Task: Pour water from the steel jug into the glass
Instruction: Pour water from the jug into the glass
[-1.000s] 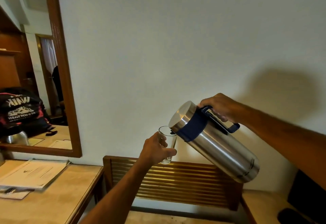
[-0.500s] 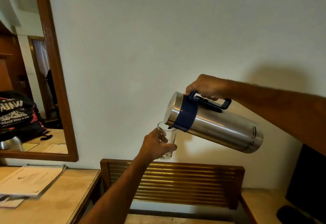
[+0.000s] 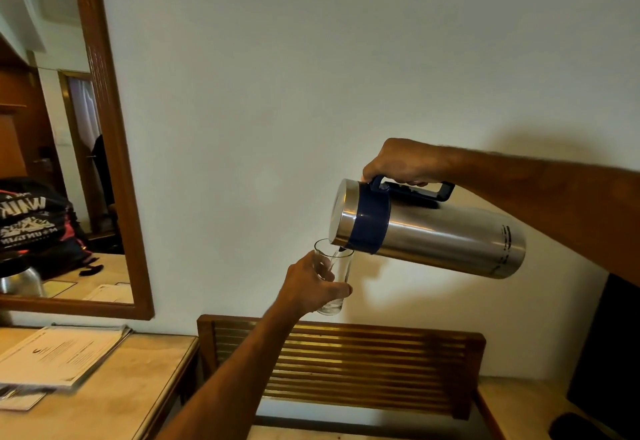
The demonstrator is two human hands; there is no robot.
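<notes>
My right hand [image 3: 403,162] grips the dark blue handle of the steel jug [image 3: 440,235], which lies almost horizontal in the air with its blue collar and spout end to the left. The spout sits just over the rim of a clear glass [image 3: 333,266]. My left hand [image 3: 310,285] is wrapped around the glass from the left and holds it upright below the spout. A thin stream runs from the spout into the glass, and a little water shows at its bottom.
A slatted wooden rack [image 3: 346,367] stands below the glass against the white wall. A desk [image 3: 131,394] with papers [image 3: 59,356] is at lower left under a wood-framed mirror [image 3: 114,162]. A dark screen [image 3: 609,353] is at the right edge.
My right hand has raised the jug's base, tipping it from steeply slanted to nearly level, with the spout now over the glass rim. The glass has stayed in my left hand.
</notes>
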